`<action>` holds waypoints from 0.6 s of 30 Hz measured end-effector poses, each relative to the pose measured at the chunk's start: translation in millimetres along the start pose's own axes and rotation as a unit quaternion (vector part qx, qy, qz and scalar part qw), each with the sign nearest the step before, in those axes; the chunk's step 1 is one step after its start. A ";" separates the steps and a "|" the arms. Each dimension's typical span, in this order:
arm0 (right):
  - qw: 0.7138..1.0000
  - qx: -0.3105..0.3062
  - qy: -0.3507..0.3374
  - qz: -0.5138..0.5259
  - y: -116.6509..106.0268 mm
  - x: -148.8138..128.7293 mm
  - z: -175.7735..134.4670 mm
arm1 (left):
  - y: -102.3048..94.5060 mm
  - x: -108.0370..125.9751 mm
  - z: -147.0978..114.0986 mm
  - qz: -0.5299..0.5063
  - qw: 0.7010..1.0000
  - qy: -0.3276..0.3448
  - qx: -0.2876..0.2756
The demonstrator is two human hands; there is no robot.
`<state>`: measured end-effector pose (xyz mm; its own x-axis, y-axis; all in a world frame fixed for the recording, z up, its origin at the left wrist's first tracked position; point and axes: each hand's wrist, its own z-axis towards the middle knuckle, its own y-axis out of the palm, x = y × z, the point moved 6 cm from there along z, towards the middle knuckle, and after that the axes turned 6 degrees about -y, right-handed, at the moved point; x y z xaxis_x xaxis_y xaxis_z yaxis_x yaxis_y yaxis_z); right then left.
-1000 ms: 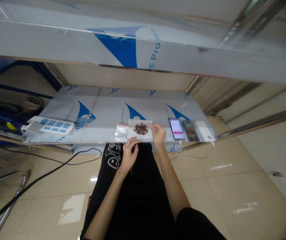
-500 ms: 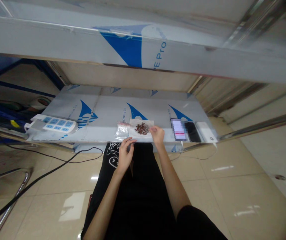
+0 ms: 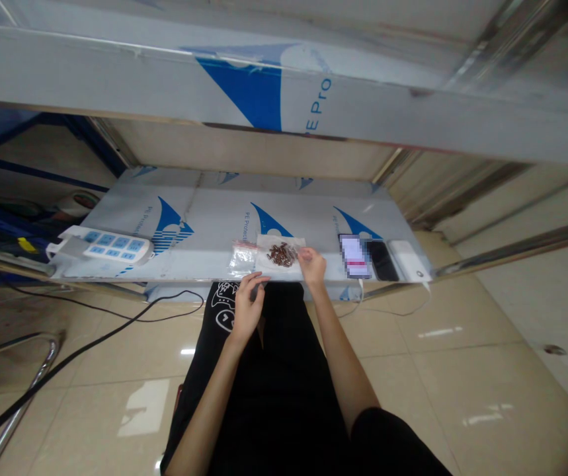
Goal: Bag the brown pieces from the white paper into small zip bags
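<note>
A heap of small reddish-brown pieces [image 3: 282,255], shaped like capsules, lies on a square of white paper [image 3: 268,242] by the shelf's front edge. My right hand [image 3: 313,266] is at the paper's right side, thumb and fingertips pinched together. Whatever sits between those fingertips is too small to make out. Just left of the paper is a clear plastic zip bag [image 3: 243,259]. Below it, at the shelf edge, my left hand [image 3: 248,303] has its fingers loosely bent and thumb apart, holding nothing.
On the right of the film-covered shelf [image 3: 214,218] lie a lit phone [image 3: 356,256], a dark phone [image 3: 381,260] and a white device [image 3: 409,260] with a cable. A power strip [image 3: 119,246] occupies the left end. An upper shelf [image 3: 139,86] overhangs the back.
Both hands stay almost in place. The view has shifted very slightly; the heap and the bag look the same.
</note>
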<state>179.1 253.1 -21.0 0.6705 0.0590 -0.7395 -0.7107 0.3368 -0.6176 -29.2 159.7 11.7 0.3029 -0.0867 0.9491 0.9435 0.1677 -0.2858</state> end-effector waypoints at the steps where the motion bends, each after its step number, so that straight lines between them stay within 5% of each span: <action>1: 1.000 0.003 0.005 -0.002 -0.4 0.1 -0.9 | 0.0 -0.2 -0.1 -0.002 1.000 0.000 0.000; 6: 0.998 0.007 0.054 0.008 -0.8 6.4 -5.3 | -0.2 -2.1 0.0 -0.002 1.000 -0.007 0.004; 18: 0.957 0.049 0.191 0.212 15.9 48.9 -14.0 | -1.5 -3.7 -0.8 -0.003 1.000 -0.015 0.006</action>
<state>197.6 248.2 -70.8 0.1868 -0.1319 -0.9735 -0.8655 0.4468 -0.2266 -31.6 159.0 8.5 0.2921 -0.0579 0.9546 0.9438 0.1788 -0.2780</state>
